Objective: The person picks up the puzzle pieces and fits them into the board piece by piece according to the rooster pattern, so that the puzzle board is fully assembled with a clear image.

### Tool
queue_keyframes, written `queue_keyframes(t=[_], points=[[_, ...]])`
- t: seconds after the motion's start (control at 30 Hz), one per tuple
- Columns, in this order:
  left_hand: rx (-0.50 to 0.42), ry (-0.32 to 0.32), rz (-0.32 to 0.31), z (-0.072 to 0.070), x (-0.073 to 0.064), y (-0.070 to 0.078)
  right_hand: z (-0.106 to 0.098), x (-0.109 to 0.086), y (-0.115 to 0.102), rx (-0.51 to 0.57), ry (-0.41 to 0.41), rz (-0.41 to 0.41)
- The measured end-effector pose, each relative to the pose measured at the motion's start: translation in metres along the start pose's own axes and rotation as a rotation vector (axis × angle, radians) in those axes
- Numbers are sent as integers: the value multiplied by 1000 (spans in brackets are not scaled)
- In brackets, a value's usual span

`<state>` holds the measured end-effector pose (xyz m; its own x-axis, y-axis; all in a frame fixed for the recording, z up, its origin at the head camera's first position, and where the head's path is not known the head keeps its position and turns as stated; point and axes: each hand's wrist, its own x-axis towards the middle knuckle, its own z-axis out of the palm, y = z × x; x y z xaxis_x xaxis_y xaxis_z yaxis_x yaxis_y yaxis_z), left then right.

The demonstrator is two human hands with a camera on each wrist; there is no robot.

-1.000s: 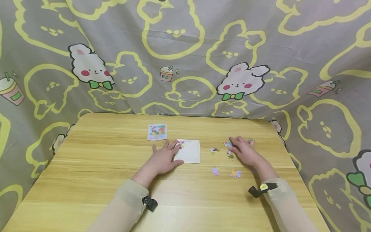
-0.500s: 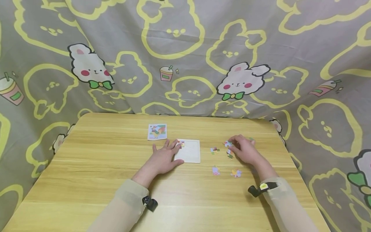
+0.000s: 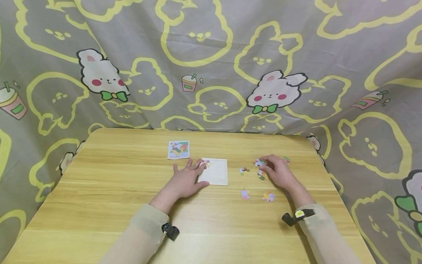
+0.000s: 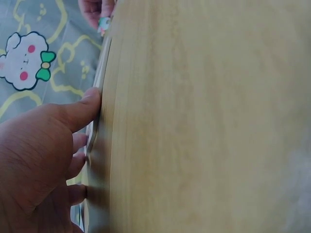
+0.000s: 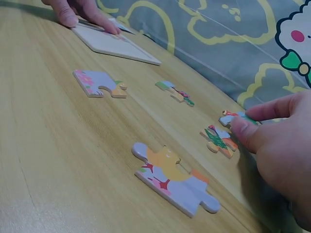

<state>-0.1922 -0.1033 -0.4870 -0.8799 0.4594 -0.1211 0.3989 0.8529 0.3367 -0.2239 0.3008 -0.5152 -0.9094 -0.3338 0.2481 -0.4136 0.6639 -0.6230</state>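
My left hand (image 3: 188, 180) lies with fingers spread at the left side of a white puzzle tray (image 3: 218, 176), its fingertips over the rim and thumb at the near edge. One small picture piece (image 3: 207, 164) sits in the tray's upper left corner, partly hidden by the fingers. To the right, my right hand (image 3: 278, 171) pinches a blue, red and green puzzle piece (image 5: 227, 117) between thumb and forefinger. Just below those fingers is an orange and green puzzle piece (image 5: 219, 141). The left wrist view also shows the pinched piece (image 4: 103, 25) under the right fingertips.
Other loose puzzle pieces lie around: a small one (image 3: 244, 171) right of the tray, a lilac one (image 3: 245, 194) and a yellow one (image 3: 268, 197) nearer, and one (image 3: 286, 160) beyond the right hand. A picture card (image 3: 179, 150) lies behind the tray. A patterned curtain (image 3: 217, 73) hangs at the table's back.
The right forefinger has drawn in, and thumb and forefinger have come together on the puzzle piece, which has shifted slightly. The left hand and tray have stayed in place.
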Motion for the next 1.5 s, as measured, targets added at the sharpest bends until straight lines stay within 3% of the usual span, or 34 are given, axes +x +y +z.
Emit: queue_keyframes(t=[0.7, 0.97, 1.5], points=[[1, 2, 2, 0, 0, -1, 4, 4, 2, 9, -12, 24], [3, -3, 3, 0, 1, -1, 0, 7, -7, 94, -45, 117], [5, -6, 1, 2, 2, -1, -4, 13, -33, 260, -3, 109]])
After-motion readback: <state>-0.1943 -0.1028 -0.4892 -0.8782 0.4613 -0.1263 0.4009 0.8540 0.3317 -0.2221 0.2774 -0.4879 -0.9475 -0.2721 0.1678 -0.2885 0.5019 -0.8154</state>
